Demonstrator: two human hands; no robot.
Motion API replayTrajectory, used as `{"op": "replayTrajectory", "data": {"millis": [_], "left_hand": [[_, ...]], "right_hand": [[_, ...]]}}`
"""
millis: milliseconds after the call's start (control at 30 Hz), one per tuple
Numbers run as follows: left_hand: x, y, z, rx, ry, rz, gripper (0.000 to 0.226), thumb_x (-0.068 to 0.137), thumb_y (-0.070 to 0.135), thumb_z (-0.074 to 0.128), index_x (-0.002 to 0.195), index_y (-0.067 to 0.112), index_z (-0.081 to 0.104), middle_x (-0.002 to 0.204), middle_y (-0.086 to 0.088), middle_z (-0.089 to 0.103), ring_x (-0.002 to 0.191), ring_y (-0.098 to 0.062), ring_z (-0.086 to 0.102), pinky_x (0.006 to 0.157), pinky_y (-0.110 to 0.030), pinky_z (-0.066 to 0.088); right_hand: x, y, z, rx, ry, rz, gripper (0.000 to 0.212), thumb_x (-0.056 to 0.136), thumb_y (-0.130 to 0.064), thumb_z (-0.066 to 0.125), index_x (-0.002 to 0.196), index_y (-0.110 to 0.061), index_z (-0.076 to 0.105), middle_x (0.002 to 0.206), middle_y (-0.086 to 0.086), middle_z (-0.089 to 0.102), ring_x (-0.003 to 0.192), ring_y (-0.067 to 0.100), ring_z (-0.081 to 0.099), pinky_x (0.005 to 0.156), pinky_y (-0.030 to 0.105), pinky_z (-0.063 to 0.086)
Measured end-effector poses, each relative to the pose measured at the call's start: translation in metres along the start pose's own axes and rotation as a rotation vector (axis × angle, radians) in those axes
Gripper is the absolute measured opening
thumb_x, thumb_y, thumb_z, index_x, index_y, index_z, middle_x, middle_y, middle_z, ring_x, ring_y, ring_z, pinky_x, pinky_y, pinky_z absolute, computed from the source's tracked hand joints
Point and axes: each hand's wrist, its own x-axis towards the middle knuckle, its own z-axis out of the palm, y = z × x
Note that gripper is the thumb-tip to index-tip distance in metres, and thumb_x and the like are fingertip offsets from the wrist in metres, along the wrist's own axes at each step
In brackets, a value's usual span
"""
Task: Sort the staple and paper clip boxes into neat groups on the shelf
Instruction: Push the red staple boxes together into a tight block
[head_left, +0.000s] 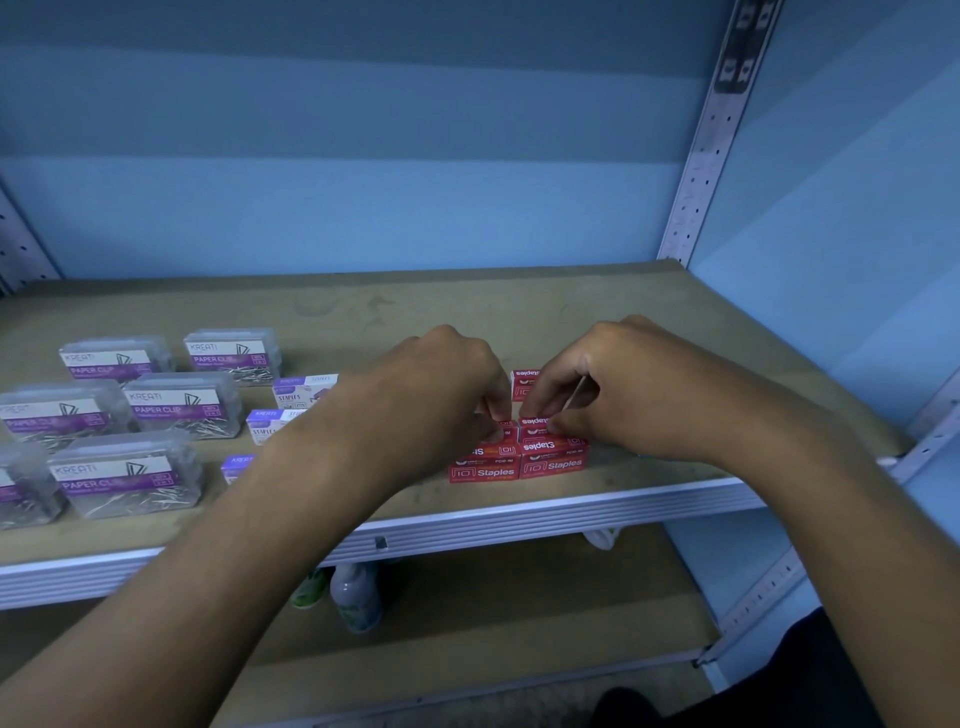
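Red staple boxes (553, 462) stand in a tight block near the front edge of the brown shelf (597, 306), with one more red box (523, 382) behind them. My left hand (441, 384) pinches a red box on the block's left side. My right hand (623, 384) pinches a red box (535, 422) on the block's right side. Purple-and-white staple boxes (298, 389) lie in a column left of my left arm, partly hidden by it. Clear paper clip boxes (182, 402) with purple labels fill the shelf's left part in rows.
A perforated metal upright (706, 156) rises at the shelf's back right corner. The shelf has a white metal front rail (571, 514). On the lower shelf stand a grey bottle (356, 597) and a green-white bottle (310, 590). The wall behind is blue.
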Motion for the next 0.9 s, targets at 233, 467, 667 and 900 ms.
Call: {"op": "replayTrajectory", "data": {"millis": [233, 467, 667, 900], "left_hand": [[0.0001, -0.0014, 0.0017, 0.001, -0.008, -0.006, 0.019, 0.088, 0.034, 0.067, 0.105, 0.035, 0.074, 0.110, 0.011, 0.070, 0.095, -0.009, 0.064, 0.082, -0.030, 0.055], [0.0008, -0.0030, 0.0015, -0.069, -0.034, -0.033, 0.021, 0.093, 0.035, 0.060, 0.105, 0.031, 0.075, 0.109, 0.008, 0.072, 0.091, -0.012, 0.067, 0.081, -0.034, 0.058], [0.0013, -0.0044, 0.0021, -0.090, -0.050, -0.052, 0.025, 0.096, 0.042, 0.054, 0.106, 0.030, 0.073, 0.109, 0.007, 0.072, 0.091, -0.012, 0.068, 0.081, -0.035, 0.058], [-0.0028, -0.0010, -0.0019, -0.113, -0.129, -0.039, 0.037, 0.076, 0.051, 0.075, 0.107, 0.031, 0.074, 0.103, 0.013, 0.072, 0.087, -0.004, 0.066, 0.081, -0.032, 0.058]], "right_hand": [[0.0028, 0.0028, 0.0041, -0.006, -0.021, 0.003, 0.019, 0.091, -0.021, 0.072, 0.104, -0.033, 0.080, 0.098, -0.017, 0.075, 0.083, -0.002, 0.068, 0.078, 0.025, 0.061], [0.0003, 0.0020, 0.0021, 0.031, -0.071, 0.021, 0.019, 0.097, -0.038, 0.062, 0.109, -0.038, 0.076, 0.107, -0.020, 0.074, 0.091, -0.002, 0.068, 0.084, 0.026, 0.059], [-0.0018, -0.0019, 0.0013, 0.011, -0.145, 0.056, 0.041, 0.076, -0.047, 0.083, 0.115, -0.038, 0.073, 0.107, -0.021, 0.071, 0.089, -0.005, 0.066, 0.085, 0.025, 0.057], [0.0000, -0.0058, 0.0028, -0.076, -0.130, 0.048, 0.033, 0.079, -0.033, 0.084, 0.112, -0.033, 0.076, 0.105, -0.017, 0.073, 0.084, -0.001, 0.064, 0.073, 0.013, 0.050]]}}
